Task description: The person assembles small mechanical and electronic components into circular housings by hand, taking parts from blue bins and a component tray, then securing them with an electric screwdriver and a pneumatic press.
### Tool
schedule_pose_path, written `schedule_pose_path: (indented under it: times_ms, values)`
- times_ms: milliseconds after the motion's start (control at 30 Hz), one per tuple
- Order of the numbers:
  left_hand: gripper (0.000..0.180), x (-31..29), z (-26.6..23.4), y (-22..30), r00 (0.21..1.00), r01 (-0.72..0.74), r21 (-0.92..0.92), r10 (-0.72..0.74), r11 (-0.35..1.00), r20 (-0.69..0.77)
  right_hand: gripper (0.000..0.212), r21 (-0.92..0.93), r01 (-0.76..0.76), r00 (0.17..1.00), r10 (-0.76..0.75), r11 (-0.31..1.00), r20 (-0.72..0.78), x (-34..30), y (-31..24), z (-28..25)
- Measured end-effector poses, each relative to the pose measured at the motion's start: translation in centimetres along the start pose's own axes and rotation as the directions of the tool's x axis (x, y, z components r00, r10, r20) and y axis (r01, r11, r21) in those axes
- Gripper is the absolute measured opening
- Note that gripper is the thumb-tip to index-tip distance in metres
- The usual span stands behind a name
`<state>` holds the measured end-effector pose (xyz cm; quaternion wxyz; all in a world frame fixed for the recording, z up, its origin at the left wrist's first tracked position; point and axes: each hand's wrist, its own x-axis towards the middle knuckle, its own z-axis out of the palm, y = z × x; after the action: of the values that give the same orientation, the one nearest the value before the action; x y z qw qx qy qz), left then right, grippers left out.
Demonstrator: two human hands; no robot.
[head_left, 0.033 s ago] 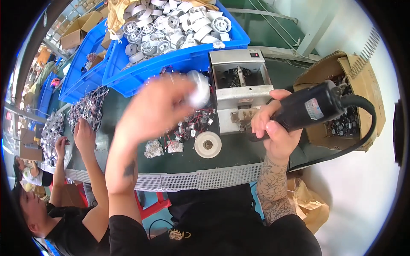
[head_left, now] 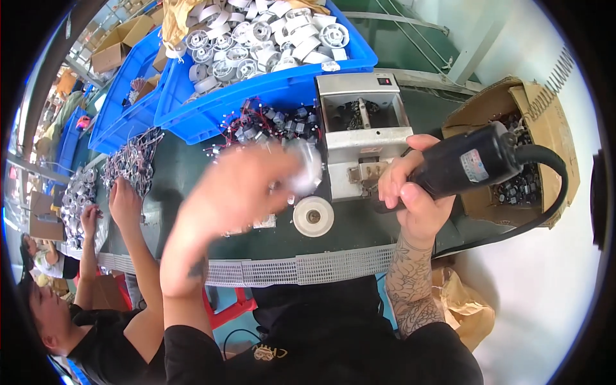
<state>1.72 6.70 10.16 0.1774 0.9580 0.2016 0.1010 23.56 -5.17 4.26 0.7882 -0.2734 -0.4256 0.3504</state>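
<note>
My left hand (head_left: 247, 186), smeared by motion, is closed on a white round plastic housing (head_left: 308, 168) over the middle of the bench. My right hand (head_left: 417, 186) is wrapped round a black electric screwdriver (head_left: 463, 159), its thick cable curving off to the right. Its tip end lies close to the metal screw feeder (head_left: 366, 141), and I cannot tell whether they touch. Another white round housing (head_left: 314, 217) lies on the bench just below the feeder. Behind my left hand is a pile of small motors with red wires (head_left: 282, 122), partly hidden by it.
A blue bin (head_left: 269, 83) full of white round housings stands at the back. On the right is an open cardboard box (head_left: 478, 202) of small dark parts. Grey mesh (head_left: 308, 266) lines the bench's front edge. At left, a co-worker's hands (head_left: 125, 202) work beside a wire pile (head_left: 131, 163).
My left hand has moved down toward me with the white housing, uncovering more of the motor pile behind it. The right hand and screwdriver stay nearly still.
</note>
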Motion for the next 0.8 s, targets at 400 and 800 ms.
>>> schedule_pose_path:
  times_ms: [400, 800]
  values:
    - [0.033, -5.0, 4.2, 3.4, 0.986, 0.138, -0.176, -0.152, 0.975, -0.066, 0.058, -0.144, 0.006, 0.991, 0.013, 0.99, 0.133, 0.0, 0.5, 0.4]
    - [0.025, -3.6, 3.3, 3.2, 0.995, -0.019, -0.24, -0.005, 0.971, -0.096, 0.052, -0.073, 0.178, 0.982, -0.182, 0.981, -0.044, 0.9, -0.5, 1.1]
